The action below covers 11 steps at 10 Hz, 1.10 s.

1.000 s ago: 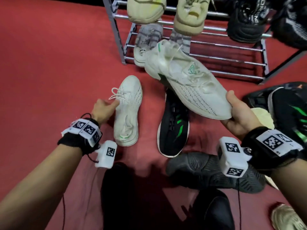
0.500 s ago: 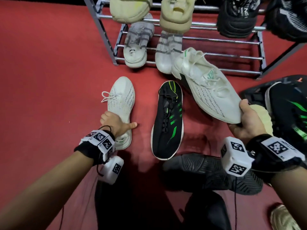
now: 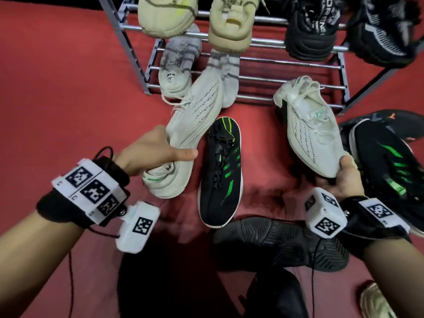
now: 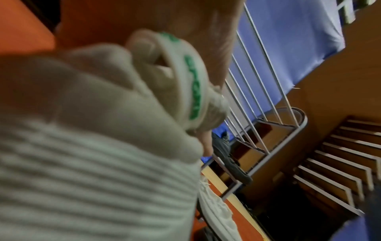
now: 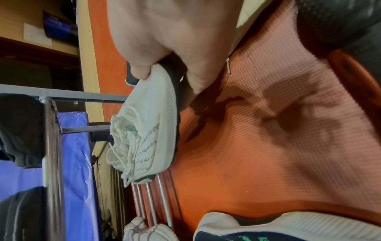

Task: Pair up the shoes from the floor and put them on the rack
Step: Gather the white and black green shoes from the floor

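Red carpet (image 3: 57, 92) covers the floor, and a metal rack (image 3: 270, 63) stands at the far side of it. On the upper bars of the rack sit two beige shoes (image 3: 169, 12) and two black shoes (image 3: 309, 31); on a lower shelf stand two grey shoes (image 3: 176, 65).

The left hand (image 3: 146, 154) grips a white shoe (image 3: 195, 115) near its heel, with the thumb laid across the side. This shoe is lifted from the carpet and its toe points toward the rack, in front of the grey shoes. In the left wrist view the ribbed sole and the green heel tab (image 4: 193, 88) fill the picture, blurred.

The right hand (image 3: 344, 177) pinches the toe of the second white shoe (image 3: 312, 127), thumb on top and fingers under the sole. Its heel is close to the lowest bars of the rack; whether it touches them cannot be told.

Between both white shoes a black shoe with green stripes (image 3: 222, 171) lies on the carpet. Just before it another dark shoe (image 3: 275, 242) lies with its sole up. At the right more black and green shoes (image 3: 390, 161) lie in a heap.
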Each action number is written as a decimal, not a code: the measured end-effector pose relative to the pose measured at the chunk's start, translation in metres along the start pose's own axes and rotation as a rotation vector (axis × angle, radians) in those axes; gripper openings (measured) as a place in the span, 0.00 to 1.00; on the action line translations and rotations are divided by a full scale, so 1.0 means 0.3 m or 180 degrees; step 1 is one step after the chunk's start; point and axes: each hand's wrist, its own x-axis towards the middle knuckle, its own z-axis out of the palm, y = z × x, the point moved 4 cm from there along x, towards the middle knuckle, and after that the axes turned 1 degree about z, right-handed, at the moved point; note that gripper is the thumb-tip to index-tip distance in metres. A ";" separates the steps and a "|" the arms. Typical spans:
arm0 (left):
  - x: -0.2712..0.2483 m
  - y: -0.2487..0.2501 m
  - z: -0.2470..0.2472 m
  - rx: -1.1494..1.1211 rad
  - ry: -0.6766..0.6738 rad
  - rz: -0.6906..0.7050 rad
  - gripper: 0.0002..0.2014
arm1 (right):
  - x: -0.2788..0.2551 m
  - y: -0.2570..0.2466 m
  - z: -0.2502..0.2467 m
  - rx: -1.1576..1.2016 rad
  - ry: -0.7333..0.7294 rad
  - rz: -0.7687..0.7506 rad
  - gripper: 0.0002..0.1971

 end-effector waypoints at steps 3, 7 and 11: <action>0.208 0.290 0.165 0.0450 -0.0555 -0.0037 0.25 | 0.025 -0.053 0.072 0.0459 0.0025 -0.0269 0.16; 0.539 0.531 0.311 0.0810 0.0444 -0.0409 0.37 | 0.157 -0.145 0.239 0.0557 -0.0667 -0.0626 0.12; 0.818 0.498 0.359 0.0510 0.0893 -0.0229 0.36 | 0.384 -0.193 0.324 -0.0076 -0.0149 -0.0217 0.18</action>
